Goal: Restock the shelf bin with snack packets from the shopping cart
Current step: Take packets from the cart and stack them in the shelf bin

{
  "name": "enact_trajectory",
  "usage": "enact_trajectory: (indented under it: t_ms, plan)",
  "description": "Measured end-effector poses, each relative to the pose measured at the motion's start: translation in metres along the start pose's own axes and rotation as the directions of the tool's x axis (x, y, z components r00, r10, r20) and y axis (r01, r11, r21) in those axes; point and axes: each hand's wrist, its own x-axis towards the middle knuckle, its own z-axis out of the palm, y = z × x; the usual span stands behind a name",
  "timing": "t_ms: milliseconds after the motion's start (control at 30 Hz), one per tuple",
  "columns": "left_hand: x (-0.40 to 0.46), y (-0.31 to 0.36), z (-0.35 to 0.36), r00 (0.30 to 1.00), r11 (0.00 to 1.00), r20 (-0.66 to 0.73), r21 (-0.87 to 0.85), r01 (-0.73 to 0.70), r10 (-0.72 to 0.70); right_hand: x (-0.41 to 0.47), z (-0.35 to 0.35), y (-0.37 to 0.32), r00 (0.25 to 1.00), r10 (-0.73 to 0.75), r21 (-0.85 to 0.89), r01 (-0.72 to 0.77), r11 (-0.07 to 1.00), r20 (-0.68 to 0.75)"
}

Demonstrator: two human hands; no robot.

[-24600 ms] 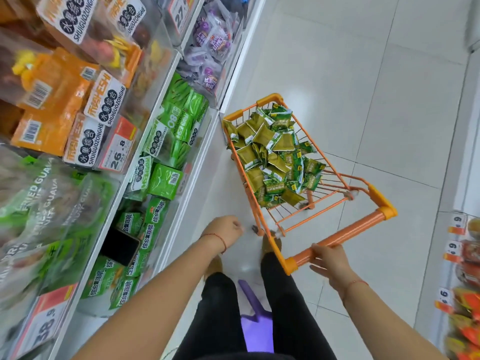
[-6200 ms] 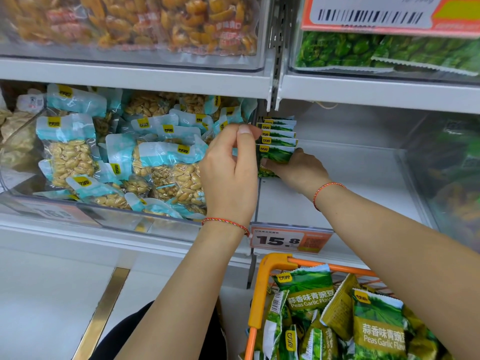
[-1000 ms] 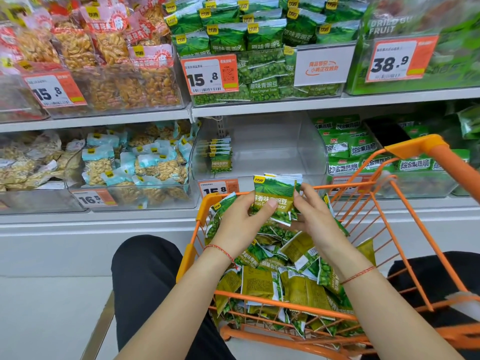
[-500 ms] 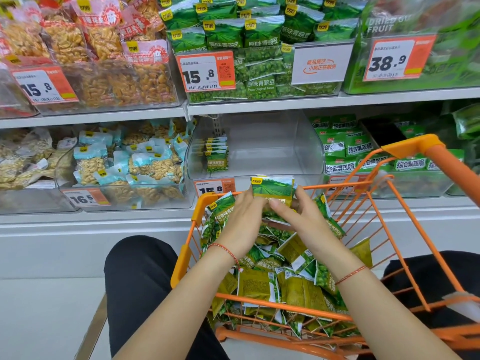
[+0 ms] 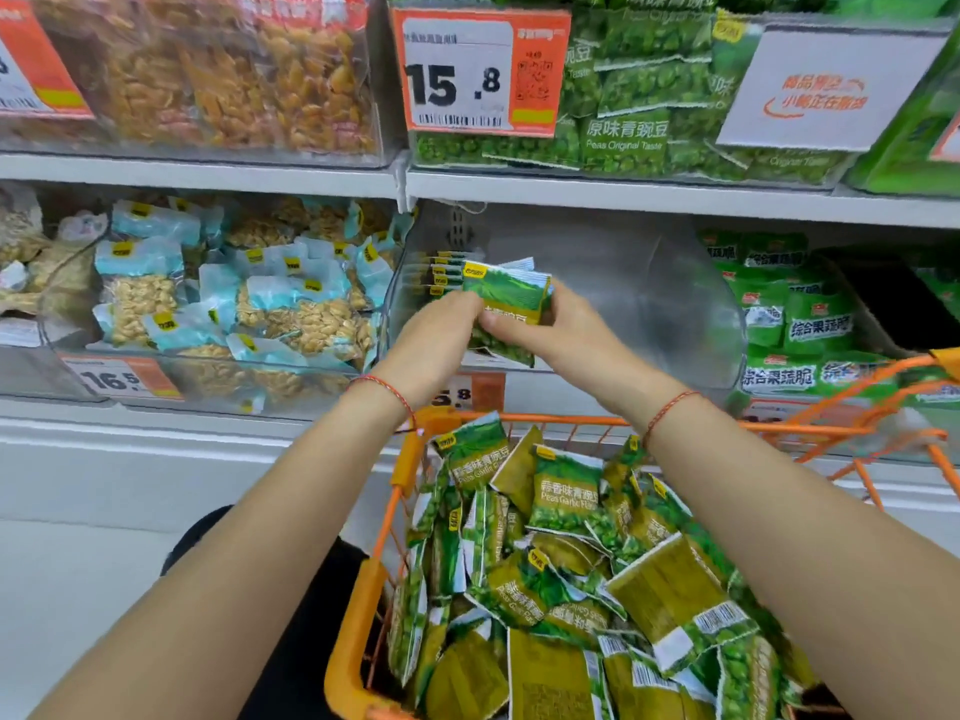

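Note:
A small stack of green pea snack packets (image 5: 511, 291) is held upright between my left hand (image 5: 441, 337) and my right hand (image 5: 558, 332), just in front of the clear shelf bin (image 5: 649, 304). A short row of the same packets (image 5: 439, 275) stands at the bin's left wall; the rest of the bin looks bare. Below my arms the orange shopping cart (image 5: 410, 475) holds several loose green packets (image 5: 566, 498).
Left of the bin lies a bin of blue-topped nut packets (image 5: 223, 304); on its right stand green fruit-crisp packets (image 5: 795, 324). The upper shelf (image 5: 623, 197) carries pea bags and a 15.8 price tag (image 5: 480, 77). White floor lies at the lower left.
Both hands have lifted the stack of packets out of the cart and up to the front of the shelf bin. The view has moved closer to the shelf.

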Motion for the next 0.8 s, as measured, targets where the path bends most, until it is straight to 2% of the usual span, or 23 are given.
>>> enact_trajectory:
  t_ms: [67,100,167,233,400,600,667,733,800]
  plan:
    - [0.013,-0.02,-0.01,0.983,0.988,-0.112,0.057,-0.143,0.148,0.017,0.0,0.009,0.999,0.039,-0.008,-0.039,0.999,-0.005]
    - [0.018,-0.03,-0.015,0.95,0.979,-0.242,0.083,-0.184,0.199,0.027,-0.001,0.013,0.998,0.066,-0.021,-0.066,0.998,-0.009]
    - [0.024,-0.048,-0.023,0.846,0.961,-0.463,0.201,-0.192,0.266,0.046,-0.005,0.025,0.99,0.138,-0.055,-0.137,0.989,0.021]
    - [0.032,-0.068,-0.025,0.78,0.969,-0.579,0.191,-0.156,0.24,0.062,-0.005,0.039,0.97,0.232,-0.085,-0.225,0.971,0.077]
    - [0.047,-0.09,-0.023,0.758,0.955,-0.586,0.236,-0.178,0.286,0.101,0.012,0.065,0.912,0.397,-0.103,-0.388,0.916,0.104]
    - [0.059,-0.091,-0.031,0.737,0.965,-0.623,0.163,-0.207,0.263,0.137,0.046,0.076,0.893,0.415,-0.054,-0.412,0.909,0.174]
    - [0.059,-0.09,-0.034,0.736,0.965,-0.624,0.152,-0.215,0.263,0.143,0.053,0.079,0.891,0.425,-0.061,-0.421,0.905,0.156]
    - [0.059,-0.091,-0.035,0.741,0.965,-0.62,0.151,-0.213,0.26,0.143,0.055,0.081,0.903,0.411,-0.137,-0.395,0.909,0.126]
    - [0.058,-0.092,-0.036,0.744,0.965,-0.614,0.156,-0.211,0.262,0.139,0.052,0.081,0.914,0.399,-0.359,-0.348,0.866,0.078]
